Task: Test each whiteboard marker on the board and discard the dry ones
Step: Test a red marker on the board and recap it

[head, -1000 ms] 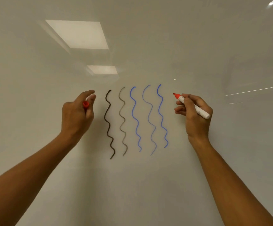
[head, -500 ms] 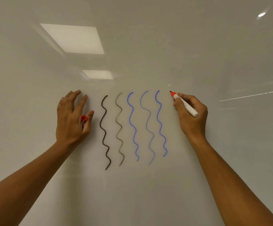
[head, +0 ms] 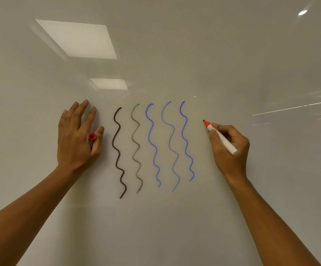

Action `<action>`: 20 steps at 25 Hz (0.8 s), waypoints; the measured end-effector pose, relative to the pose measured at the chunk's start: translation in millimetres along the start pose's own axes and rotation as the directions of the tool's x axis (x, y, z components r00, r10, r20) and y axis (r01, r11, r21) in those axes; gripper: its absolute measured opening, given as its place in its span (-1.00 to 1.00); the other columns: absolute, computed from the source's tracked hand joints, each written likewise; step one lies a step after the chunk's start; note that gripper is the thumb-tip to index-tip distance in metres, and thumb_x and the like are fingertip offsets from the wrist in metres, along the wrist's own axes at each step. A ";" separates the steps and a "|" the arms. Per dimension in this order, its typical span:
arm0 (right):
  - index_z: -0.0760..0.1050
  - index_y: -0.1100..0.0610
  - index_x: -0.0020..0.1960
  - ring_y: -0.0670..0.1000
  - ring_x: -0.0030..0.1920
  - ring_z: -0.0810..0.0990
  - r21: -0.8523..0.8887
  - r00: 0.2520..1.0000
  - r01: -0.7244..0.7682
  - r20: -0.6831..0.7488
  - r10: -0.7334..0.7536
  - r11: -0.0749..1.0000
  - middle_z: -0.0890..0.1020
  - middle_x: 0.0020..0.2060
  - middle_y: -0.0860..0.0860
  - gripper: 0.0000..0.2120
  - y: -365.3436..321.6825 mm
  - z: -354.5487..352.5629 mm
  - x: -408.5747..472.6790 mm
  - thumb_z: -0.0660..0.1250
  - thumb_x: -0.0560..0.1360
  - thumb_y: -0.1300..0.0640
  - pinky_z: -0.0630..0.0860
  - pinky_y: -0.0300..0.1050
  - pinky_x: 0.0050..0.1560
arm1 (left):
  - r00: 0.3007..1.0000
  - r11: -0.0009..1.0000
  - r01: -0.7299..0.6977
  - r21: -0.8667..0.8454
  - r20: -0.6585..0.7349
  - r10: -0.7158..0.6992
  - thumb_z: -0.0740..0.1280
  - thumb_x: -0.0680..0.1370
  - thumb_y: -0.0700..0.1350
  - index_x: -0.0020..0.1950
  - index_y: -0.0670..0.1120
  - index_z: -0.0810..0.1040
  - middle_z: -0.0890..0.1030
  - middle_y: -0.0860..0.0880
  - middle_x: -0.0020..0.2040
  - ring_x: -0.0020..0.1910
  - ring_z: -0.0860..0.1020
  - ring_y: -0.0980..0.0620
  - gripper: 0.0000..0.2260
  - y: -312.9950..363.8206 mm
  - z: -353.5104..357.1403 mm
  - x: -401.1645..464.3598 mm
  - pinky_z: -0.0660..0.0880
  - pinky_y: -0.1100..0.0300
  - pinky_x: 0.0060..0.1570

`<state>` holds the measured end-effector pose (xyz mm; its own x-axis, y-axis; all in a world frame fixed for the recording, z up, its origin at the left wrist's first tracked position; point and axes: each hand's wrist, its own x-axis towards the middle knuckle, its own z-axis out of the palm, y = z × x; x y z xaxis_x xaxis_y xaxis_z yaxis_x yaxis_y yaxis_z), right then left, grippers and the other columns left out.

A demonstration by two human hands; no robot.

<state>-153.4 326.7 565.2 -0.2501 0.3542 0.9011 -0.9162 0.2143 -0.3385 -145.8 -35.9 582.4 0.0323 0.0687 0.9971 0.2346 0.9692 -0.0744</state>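
The fingers (head: pixel 216 129) of the right hand (head: pixel 230 148) are clenched around a red whiteboard marker (head: pixel 222 138), uncapped, right of centre in the frame. Its long axis runs from the white barrel end at lower right up to the red nib collar at upper left. The dark tip (head: pixel 203 120) points at bare whiteboard (head: pixel 175 217) just right of the rightmost blue squiggle (head: pixel 186 141); the coming stroke looks set to start there, and this hand is plainly the nearer one. Whether the tip touches the board cannot be told; no red mark shows yet.

At left of centre the left hand (head: pixel 75 139) rests spread, fingers mostly released, with the red cap (head: pixel 92 136) pinched between thumb and forefinger.

Between the hands stand five wavy test lines: a dark one (head: pixel 118 152), a faint grey one (head: pixel 136 148), then three blue. Ceiling lights reflected at upper left blur the board's sheen. Any bin and the other markers are out of frame.
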 end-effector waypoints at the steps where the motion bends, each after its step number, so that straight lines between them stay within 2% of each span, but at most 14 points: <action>1: 0.63 0.10 -0.04 -0.13 -0.23 0.65 -0.014 1.000 0.010 0.024 -0.010 1.000 0.69 -0.21 -0.20 -0.93 2.5 -0.5 -7.3 0.43 0.53 0.25 0.55 -0.30 -0.27 | 1.000 1.000 0.002 -0.002 0.000 -0.002 0.11 0.62 0.09 0.50 -0.20 0.34 0.28 -0.21 0.53 0.54 0.18 -0.19 -0.46 0.1 -0.1 -0.1 0.10 -0.20 0.51; 3: 0.63 0.12 -0.04 -0.01 -0.21 0.65 -0.070 0.995 0.061 0.086 -0.055 0.996 0.69 -0.17 -0.15 -0.93 10.1 -5.3 -20.6 0.44 0.52 0.26 0.58 -0.13 -0.27 | 1.000 1.000 0.003 -0.004 0.000 -0.003 0.11 0.62 0.09 0.50 -0.20 0.33 0.27 -0.20 0.54 0.55 0.17 -0.18 -0.46 -0.1 0.4 -0.9 0.08 -0.19 0.52; 5: 0.63 0.12 -0.03 0.00 -0.18 0.65 -0.098 0.995 0.068 0.082 -0.060 0.993 0.69 -0.15 -0.14 -0.92 16.9 -15.4 -27.1 0.44 0.52 0.27 0.60 -0.07 -0.25 | 1.000 1.000 0.002 -0.007 0.002 -0.002 0.10 0.62 0.09 0.51 -0.20 0.32 0.26 -0.19 0.54 0.56 0.15 -0.17 -0.46 -0.2 1.3 -1.9 0.05 -0.16 0.53; 8: 0.63 0.04 -0.05 -0.02 -0.18 0.66 -0.089 1.000 0.011 0.025 -0.008 0.996 0.70 -0.17 -0.15 -0.86 20.8 -25.5 -38.3 0.43 0.52 0.28 0.58 -0.09 -0.23 | 1.000 1.000 0.003 -0.013 0.003 -0.003 0.11 0.62 0.09 0.50 -0.20 0.32 0.25 -0.18 0.55 0.57 0.14 -0.15 -0.46 -0.2 2.1 -2.5 0.03 -0.15 0.54; 12: 0.62 0.13 -0.08 0.00 -0.24 0.60 -0.163 0.990 0.107 0.114 -0.089 0.981 0.67 -0.19 -0.02 -0.98 27.1 -34.4 -60.3 0.42 0.50 0.22 0.53 -0.06 -0.31 | 1.000 1.000 0.006 -0.022 0.007 -0.006 0.10 0.62 0.09 0.51 -0.21 0.31 0.24 -0.18 0.55 0.57 0.12 -0.15 -0.46 0.0 2.0 -3.4 0.02 -0.15 0.54; 14: 0.63 0.17 -0.08 -0.01 -0.21 0.62 -0.173 0.995 0.069 0.085 -0.055 0.983 0.67 -0.19 -0.01 -0.99 32.0 -43.9 -64.5 0.44 0.51 0.24 0.56 -0.07 -0.28 | 1.000 1.000 0.009 -0.029 0.004 -0.009 0.10 0.62 0.08 0.50 -0.22 0.32 0.24 -0.18 0.55 0.57 0.12 -0.15 -0.46 1.2 2.3 -5.1 0.02 -0.15 0.54; 16: 0.63 0.16 -0.09 -0.01 -0.20 0.63 -0.166 0.999 0.010 0.039 -0.003 0.986 0.68 -0.19 -0.02 -0.93 34.0 -49.3 -72.8 0.44 0.50 0.31 0.58 -0.08 -0.27 | 1.000 0.999 0.008 -0.042 -0.004 -0.008 0.11 0.63 0.06 0.49 -0.23 0.33 0.26 -0.18 0.54 0.57 0.14 -0.14 -0.48 1.7 2.7 -7.6 0.03 -0.15 0.54; 19: 0.63 0.14 -0.12 -0.02 -0.26 0.62 -0.174 0.997 -0.014 0.071 0.027 0.985 0.68 -0.23 -0.04 -0.87 27.3 -50.9 -87.8 0.44 0.48 0.35 0.53 -0.17 -0.34 | 1.000 0.996 0.027 -0.081 -0.003 -0.027 0.12 0.63 0.02 0.48 -0.25 0.34 0.27 -0.18 0.54 0.57 0.15 -0.13 -0.50 3.6 2.7 -11.9 0.03 -0.13 0.54; 20: 0.64 0.13 -0.13 -0.02 -0.28 0.62 -0.163 0.994 -0.064 0.079 0.077 0.985 0.68 -0.26 -0.06 -0.87 23.2 -51.9 -89.5 0.45 0.48 0.35 0.52 -0.21 -0.35 | 0.999 0.995 0.038 -0.095 0.004 -0.038 0.12 0.63 0.01 0.48 -0.25 0.34 0.26 -0.18 0.54 0.57 0.14 -0.12 -0.50 5.2 2.4 -13.9 0.02 -0.12 0.55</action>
<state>-136.0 347.2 462.5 -0.3442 0.2968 0.8908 -0.8351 0.3368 -0.4349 -147.4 -31.2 568.2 0.0193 0.0333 0.9993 0.3267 0.9444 -0.0378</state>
